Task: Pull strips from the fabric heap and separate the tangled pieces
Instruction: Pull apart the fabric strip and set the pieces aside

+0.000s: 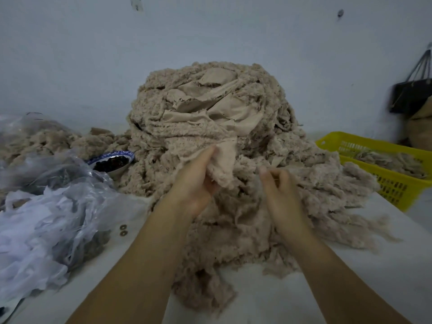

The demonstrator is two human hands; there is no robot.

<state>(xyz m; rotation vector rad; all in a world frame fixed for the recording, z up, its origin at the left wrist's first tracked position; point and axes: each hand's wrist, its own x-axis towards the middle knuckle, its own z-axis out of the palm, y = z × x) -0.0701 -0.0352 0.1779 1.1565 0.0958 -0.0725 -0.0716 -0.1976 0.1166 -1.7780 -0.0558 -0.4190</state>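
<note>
Left hand (196, 183) grips beige strip (223, 163). Right hand (281, 195) curled just beside, grasp unclear. Fabric heap (210, 108) spans worktop (385, 277) middle to far edge. Best: draw strip slowly toward near edge, right hand pinning tangle.

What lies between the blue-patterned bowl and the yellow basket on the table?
The large beige fabric heap fills the whole stretch from the bowl to the yellow basket, as the head view shows.
</note>
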